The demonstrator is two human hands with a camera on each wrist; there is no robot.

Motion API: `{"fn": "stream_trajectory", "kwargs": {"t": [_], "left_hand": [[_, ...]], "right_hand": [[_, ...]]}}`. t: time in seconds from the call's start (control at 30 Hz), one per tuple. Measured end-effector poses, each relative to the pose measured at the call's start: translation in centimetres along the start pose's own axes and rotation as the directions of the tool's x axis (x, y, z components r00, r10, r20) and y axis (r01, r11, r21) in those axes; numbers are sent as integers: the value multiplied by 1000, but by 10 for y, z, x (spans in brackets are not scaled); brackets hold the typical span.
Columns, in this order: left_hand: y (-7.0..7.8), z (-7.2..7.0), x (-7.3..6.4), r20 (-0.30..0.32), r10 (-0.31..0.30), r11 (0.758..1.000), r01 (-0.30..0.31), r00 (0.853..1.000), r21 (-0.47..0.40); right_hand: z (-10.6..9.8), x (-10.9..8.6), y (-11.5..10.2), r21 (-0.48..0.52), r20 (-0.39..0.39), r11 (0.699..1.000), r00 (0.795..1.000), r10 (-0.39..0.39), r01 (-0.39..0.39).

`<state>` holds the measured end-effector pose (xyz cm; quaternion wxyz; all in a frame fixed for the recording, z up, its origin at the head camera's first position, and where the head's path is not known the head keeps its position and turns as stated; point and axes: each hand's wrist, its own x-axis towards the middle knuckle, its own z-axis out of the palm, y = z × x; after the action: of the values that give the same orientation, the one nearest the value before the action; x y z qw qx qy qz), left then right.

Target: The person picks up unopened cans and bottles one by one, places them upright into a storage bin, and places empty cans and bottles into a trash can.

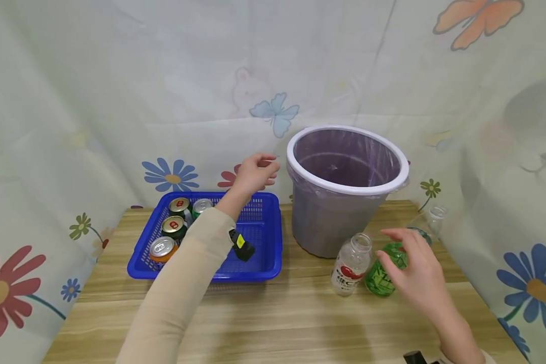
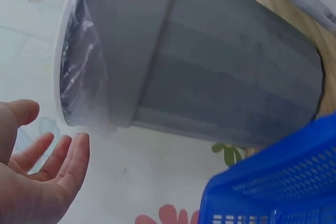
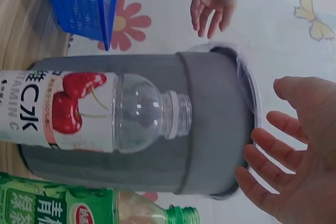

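Note:
My left hand [image 1: 256, 174] is raised over the back of the blue basket [image 1: 273, 237], left of the grey bin [image 1: 327, 217]; its fingers are loosely bent and hold nothing. Over the right side of the table, my right hand [image 1: 416, 275] has its fingers apart, overlapping a green-labelled plastic bottle [image 1: 379, 280] in the head view. The right wrist view shows that palm [image 3: 315, 166] bare, beyond the mouths of the bottles. A clear capless bottle [image 1: 346, 273] with a cherry label stands left of the green one.
Several drink cans [image 1: 174, 226] stand in the left part of the basket. The bin is lined with a clear bag [image 1: 346, 156] under its white rim. Another clear bottle [image 1: 435, 217] stands behind my right hand. A patterned curtain [image 1: 200, 101] hangs behind the wooden table [image 1: 273, 323].

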<state>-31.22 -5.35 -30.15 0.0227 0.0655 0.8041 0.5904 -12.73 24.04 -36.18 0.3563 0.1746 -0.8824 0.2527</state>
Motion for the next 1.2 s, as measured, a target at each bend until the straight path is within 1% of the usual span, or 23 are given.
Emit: {"fn": "stream_trajectory", "kwargs": {"t": [0.1,0.27,0.5,0.7,0.8,1.0,1.2], "left_hand": [[5,4,4,-1,-23,998,23,1000,-60],[12,12,10,-4,-42,986,41,999,-160],[25,23,15,25,-107,968,110,994,-226],[30,29,18,36,-117,950,123,992,-286],[31,31,19,31,-117,947,121,993,-296],[30,34,22,7,-132,948,128,991,-292],[30,37,24,0,-152,944,145,988,-297]], "right_hand": [[-6,0,4,7,-21,1000,999,24,-24],[-12,-3,12,9,-47,999,998,50,-49],[-17,-7,19,9,-53,995,994,98,-98],[-21,-9,27,-2,-57,988,987,153,-153],[-22,-10,31,-6,-53,981,980,193,-193],[-25,-15,39,-20,-34,959,959,283,-284],[-26,-18,45,-24,-26,946,946,323,-324]]}}
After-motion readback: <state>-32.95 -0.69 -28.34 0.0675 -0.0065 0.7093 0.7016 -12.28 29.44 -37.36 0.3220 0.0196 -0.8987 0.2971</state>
